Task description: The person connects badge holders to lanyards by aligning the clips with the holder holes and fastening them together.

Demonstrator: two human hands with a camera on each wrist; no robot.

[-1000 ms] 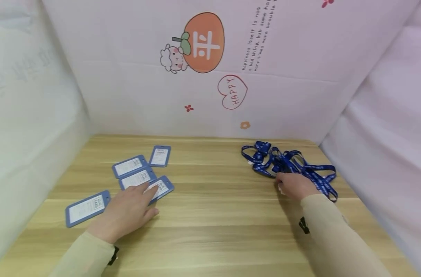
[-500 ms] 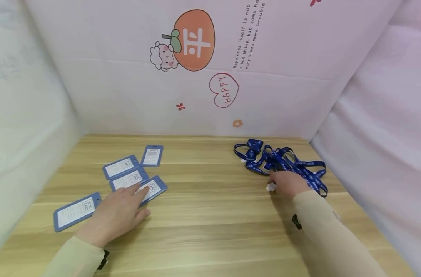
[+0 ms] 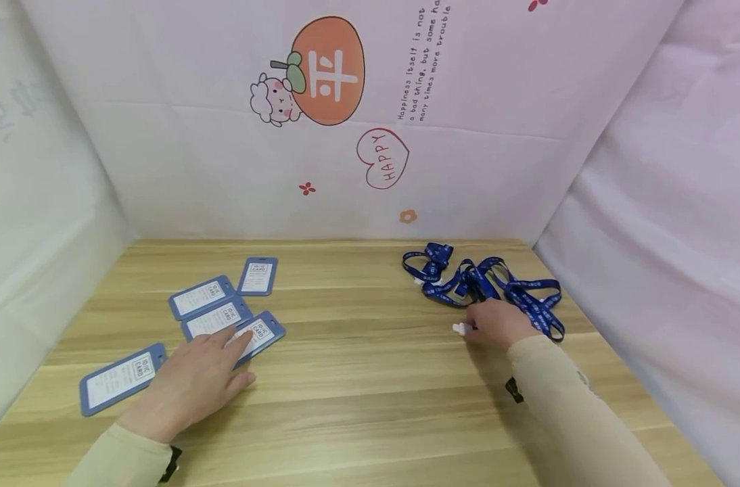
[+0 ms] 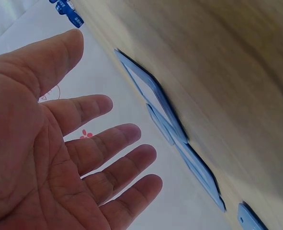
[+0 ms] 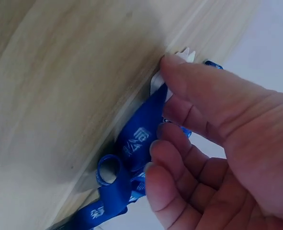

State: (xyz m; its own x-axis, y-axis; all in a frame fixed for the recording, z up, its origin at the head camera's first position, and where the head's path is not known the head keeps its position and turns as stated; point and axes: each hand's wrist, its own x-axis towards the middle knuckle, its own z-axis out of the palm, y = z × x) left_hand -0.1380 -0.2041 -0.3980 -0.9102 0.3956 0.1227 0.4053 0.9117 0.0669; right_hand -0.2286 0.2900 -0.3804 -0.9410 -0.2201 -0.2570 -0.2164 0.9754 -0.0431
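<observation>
In the head view my left hand (image 3: pixel 193 379) is over the blue ID card holders, its fingers spread and fairly straight. The left wrist view shows its palm and fingertips, with a gap between them and the card holders. One holder (image 3: pixel 266 327) is partly hidden under the fingers, and another holder (image 3: pixel 214 319) lies just behind it. On the other side, my right hand (image 3: pixel 500 323) pinches the white clip (image 3: pixel 460 329) of a blue lanyard (image 5: pixel 139 134) between thumb and index finger. The lanyard's printed strap trails beneath the curled fingers.
A tangle of blue lanyards (image 3: pixel 528 297) lies behind the right hand, with a bundled loop (image 3: pixel 433 260) at its left. More card holders lie around: one at the back (image 3: pixel 258 276), one at the left (image 3: pixel 123 379). White cloth walls enclose the wooden table (image 3: pixel 358 406).
The white clip in my right hand has come into clearer view, pointing left. Everything has shifted left in the head view. My left hand stays over the same card holders.
</observation>
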